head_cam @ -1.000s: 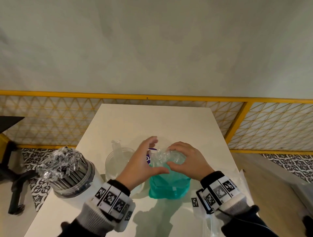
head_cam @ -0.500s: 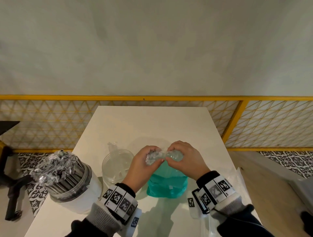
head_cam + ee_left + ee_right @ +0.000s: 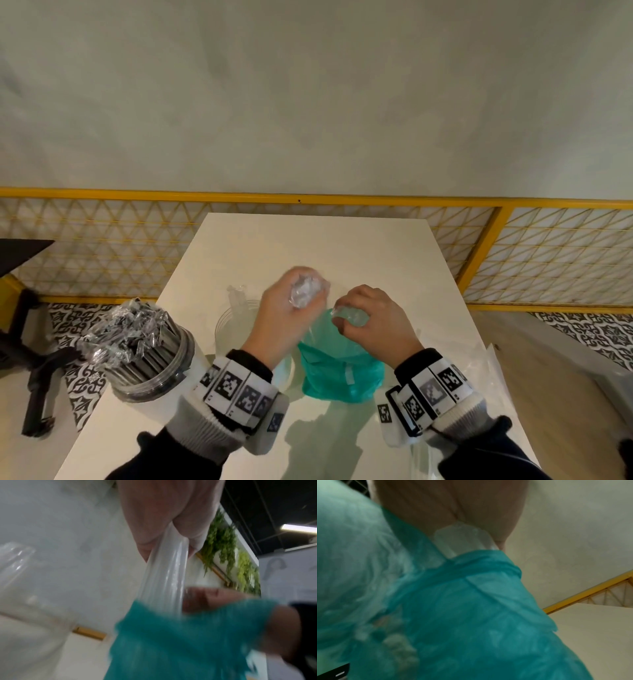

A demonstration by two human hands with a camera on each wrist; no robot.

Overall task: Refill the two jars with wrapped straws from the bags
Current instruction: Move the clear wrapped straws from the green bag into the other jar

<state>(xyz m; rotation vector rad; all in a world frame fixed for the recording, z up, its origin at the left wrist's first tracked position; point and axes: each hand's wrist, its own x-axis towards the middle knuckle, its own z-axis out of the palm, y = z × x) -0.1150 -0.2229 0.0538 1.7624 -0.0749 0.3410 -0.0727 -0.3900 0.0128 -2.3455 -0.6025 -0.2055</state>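
The crinkled clear top of the teal plastic bag of straws (image 3: 337,363) is bunched in the curled left hand (image 3: 284,318) and pinched by the right hand (image 3: 371,320), apparently so the mouth can be pulled open (contents blurred). Just left stands the empty clear glass jar (image 3: 233,325), partly hidden by the left wrist; the straw-filled clear jar (image 3: 147,356) is set farther left on the white table (image 3: 342,246).

glossy, crinkled clear plastic bag of teal straws (image 3: 337,363) on the smooth, matt white table (image 3: 308,246); left of the bag, a clear smooth plastic jar (image 3: 236,325), then a jar of shiny film-wrapped straws (image 3: 144,346); beyond, yellow painted metal railing (image 3: 308,198)
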